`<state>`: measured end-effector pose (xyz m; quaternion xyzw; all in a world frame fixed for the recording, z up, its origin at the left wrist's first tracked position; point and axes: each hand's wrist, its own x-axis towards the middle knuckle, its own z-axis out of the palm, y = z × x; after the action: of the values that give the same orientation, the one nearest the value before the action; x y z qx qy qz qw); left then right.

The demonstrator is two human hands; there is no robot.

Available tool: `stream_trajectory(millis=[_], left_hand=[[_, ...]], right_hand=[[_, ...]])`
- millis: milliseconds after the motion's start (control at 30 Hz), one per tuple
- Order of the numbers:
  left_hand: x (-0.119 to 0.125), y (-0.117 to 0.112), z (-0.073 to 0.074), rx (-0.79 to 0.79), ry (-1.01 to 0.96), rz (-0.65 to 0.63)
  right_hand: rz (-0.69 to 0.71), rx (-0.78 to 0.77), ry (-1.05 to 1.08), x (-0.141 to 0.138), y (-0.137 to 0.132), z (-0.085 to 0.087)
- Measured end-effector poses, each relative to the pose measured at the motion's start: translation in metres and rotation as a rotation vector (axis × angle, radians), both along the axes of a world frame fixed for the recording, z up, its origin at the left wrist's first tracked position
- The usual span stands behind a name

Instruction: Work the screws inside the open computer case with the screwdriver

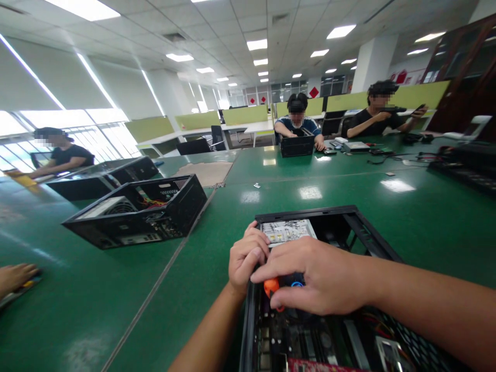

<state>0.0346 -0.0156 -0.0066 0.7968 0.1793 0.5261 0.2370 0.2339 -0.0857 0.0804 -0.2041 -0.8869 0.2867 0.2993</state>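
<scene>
An open black computer case (374, 243) lies on the table in front of me, its circuit boards and wires showing. My left hand (248, 256) is closed over the case's left edge, beside a silver metal box (284, 230) in the far corner. Over the inside of the case, my right hand (310, 274) grips an orange-ended screwdriver (271, 287) between thumb and fingers. The fingers cover much of the tool, and its tip is hidden. A blue ring (297, 284) shows just behind the thumb. Nearer me is a red circuit board (321, 366).
Another open case (135, 214) stands on the green table (217, 330) to the left, with a further case (104, 178) behind it. A co-worker's hand (17, 281) rests at the left edge. Co-workers sit across the table among loose parts and cables.
</scene>
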Motion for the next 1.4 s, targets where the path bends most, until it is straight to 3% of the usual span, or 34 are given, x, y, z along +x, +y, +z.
stream_trajectory(millis=[167,500,1400], left_hand=[[0.002,-0.001,0.000,-0.005,-0.010,0.010],[0.000,-0.004,0.002,-0.049,0.023,0.025],[0.001,-0.004,0.002,-0.044,0.010,0.012]], right_hand=[[-0.192,0.044,0.065,0.002,0.000,0.003],[-0.390,0.046,0.042,0.001,0.006,-0.003],[-0.377,0.026,-0.023,0.000,0.011,-0.006]])
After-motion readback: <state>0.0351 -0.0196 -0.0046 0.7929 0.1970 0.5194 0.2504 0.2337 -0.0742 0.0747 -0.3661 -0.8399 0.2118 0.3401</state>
